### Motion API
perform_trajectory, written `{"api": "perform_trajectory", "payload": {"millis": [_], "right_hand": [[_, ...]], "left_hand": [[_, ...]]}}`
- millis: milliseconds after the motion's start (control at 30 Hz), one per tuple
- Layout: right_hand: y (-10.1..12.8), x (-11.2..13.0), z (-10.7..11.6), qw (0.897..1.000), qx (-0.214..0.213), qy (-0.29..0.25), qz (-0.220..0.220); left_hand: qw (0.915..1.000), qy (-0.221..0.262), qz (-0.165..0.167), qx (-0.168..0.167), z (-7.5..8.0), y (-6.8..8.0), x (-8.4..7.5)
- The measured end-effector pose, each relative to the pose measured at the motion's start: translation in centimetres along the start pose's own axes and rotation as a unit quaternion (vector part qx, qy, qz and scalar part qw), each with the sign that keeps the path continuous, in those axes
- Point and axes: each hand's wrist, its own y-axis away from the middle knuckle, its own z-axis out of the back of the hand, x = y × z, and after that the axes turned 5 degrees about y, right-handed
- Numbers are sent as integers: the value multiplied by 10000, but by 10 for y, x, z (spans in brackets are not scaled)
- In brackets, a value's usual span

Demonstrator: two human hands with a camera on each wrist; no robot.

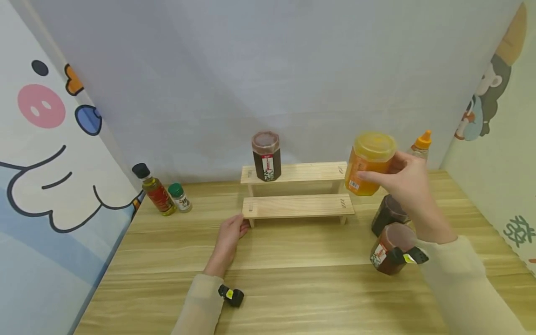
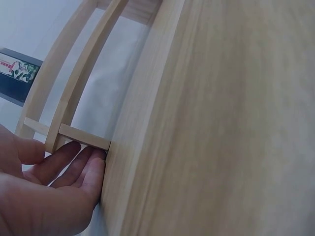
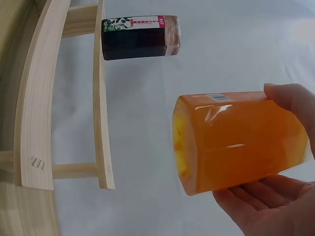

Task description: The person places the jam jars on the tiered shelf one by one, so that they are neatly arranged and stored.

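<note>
My right hand (image 1: 408,181) grips a yellow-lidded jar of orange honey (image 1: 366,167), thumb on the label side and fingers behind. It holds the jar upright in the air near the right end of a two-step wooden rack (image 1: 297,207). In the right wrist view, the honey jar (image 3: 246,140) shows its base toward the rack. At the rack's lower left end, my left hand (image 1: 230,232) holds the corner. The left wrist view shows the thumb (image 2: 30,150) at the shelf's end and curled fingers by the leg. A dark jar (image 1: 266,158) stands on the upper step, toward its left.
Right of the rack stand a dark jar (image 1: 387,216), a reddish-brown jar (image 1: 389,251) and an orange-capped squeeze bottle (image 1: 422,144), partly behind my right hand. At the left are an oil bottle (image 1: 157,193) and a green-capped shaker (image 1: 181,197). A pale curtain (image 1: 201,93) hangs behind.
</note>
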Motion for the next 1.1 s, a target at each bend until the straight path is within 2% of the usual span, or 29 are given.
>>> {"api": "perform_trajectory", "payload": {"millis": [200, 333, 600, 1100], "right_hand": [[-11, 0, -19, 9994, 142, -304, -50], [-19, -5, -36, 9984, 194, -520, 84], [-35, -7, -61, 9983, -11, -549, 198], [-56, -11, -95, 9963, -72, -759, -385]], "left_hand": [[10000, -20, -8, 43, 2, 0, 1], [10000, -7, -11, 25, 3, 0, 1], [10000, 5, 17, -62, 2, -1, 1], [10000, 42, 10, 21, 1, -2, 2]]}}
